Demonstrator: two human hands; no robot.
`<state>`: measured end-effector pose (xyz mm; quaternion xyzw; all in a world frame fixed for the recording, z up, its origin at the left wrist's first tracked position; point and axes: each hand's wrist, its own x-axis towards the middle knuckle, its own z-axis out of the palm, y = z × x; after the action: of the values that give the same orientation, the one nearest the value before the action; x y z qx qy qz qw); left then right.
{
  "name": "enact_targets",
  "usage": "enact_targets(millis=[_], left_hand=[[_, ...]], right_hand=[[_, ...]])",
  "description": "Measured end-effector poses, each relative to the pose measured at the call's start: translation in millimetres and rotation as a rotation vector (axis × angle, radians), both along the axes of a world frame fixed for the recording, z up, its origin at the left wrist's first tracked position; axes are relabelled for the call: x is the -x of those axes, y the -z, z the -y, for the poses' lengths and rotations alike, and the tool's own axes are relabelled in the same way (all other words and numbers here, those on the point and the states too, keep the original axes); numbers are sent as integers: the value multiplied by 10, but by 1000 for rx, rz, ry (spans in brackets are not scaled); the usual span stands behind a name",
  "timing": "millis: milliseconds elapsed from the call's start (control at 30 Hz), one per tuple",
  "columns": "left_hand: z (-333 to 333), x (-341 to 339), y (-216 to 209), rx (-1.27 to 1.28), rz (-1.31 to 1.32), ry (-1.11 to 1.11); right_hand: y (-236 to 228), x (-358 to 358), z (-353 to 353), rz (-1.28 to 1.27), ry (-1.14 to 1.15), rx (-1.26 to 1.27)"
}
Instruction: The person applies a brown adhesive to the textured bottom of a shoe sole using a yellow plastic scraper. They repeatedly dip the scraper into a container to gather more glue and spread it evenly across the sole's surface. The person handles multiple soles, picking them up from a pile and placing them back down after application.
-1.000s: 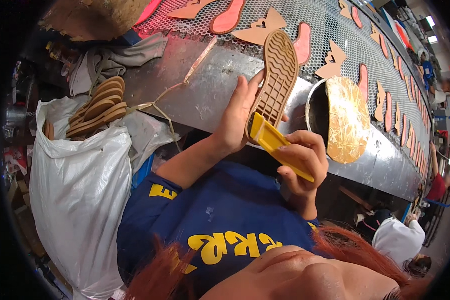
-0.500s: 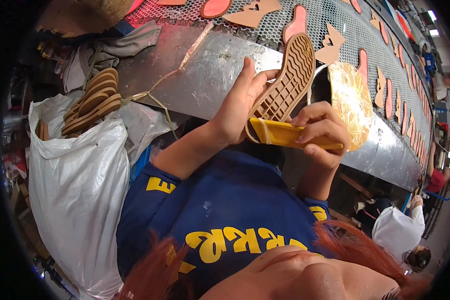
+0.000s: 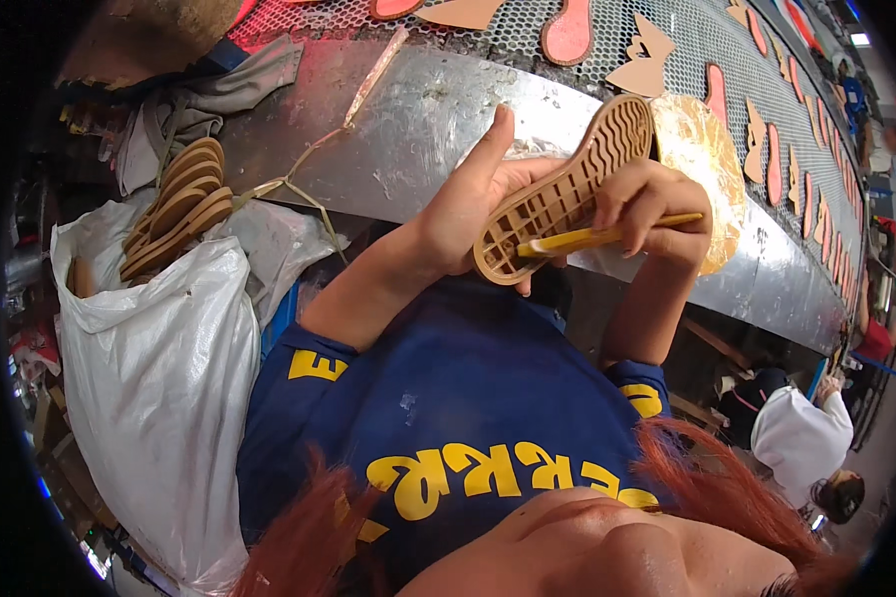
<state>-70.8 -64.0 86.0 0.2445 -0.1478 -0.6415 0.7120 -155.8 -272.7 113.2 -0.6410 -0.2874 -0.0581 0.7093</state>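
My left hand point(image 3: 478, 199) holds a brown shoe sole point(image 3: 558, 204) from its left side, thumb raised and fingers behind it. The patterned underside faces me, a square grid at the lower end and wavy grooves toward the upper end. In my right hand point(image 3: 657, 209) is a flat yellow tool point(image 3: 607, 237), seen nearly edge-on and pinched between thumb and fingers. Its pale tip lies over the grid at the sole's lower end; whether it touches I cannot tell. My right fingers also overlap the sole's right edge.
Beyond a metal ledge point(image 3: 418, 129), a mesh belt point(image 3: 657, 25) carries pink insoles point(image 3: 568, 35) and tan cut pieces point(image 3: 643, 62). A shiny amber-covered pad point(image 3: 712, 149) sits behind my right hand. Left, a white sack point(image 3: 149, 378) holds several brown soles point(image 3: 184, 204). A person in white point(image 3: 801, 438) is at right.
The sole has tilted to the right and come lower. My right hand has turned the yellow tool from its broad face to its narrow edge and moved its tip over the tread.
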Motion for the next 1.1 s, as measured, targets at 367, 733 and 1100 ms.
enact_targets(millis=[367, 733, 1100], left_hand=[[3, -19, -6, 87, 226, -690], [-122, -22, 129, 282, 215, -649], [-57, 33, 91, 294, 602, -875]], right_hand=[[511, 571, 105, -209, 1338, 688], [568, 497, -29, -130, 1391, 716], [615, 682, 29, 96, 1251, -462]])
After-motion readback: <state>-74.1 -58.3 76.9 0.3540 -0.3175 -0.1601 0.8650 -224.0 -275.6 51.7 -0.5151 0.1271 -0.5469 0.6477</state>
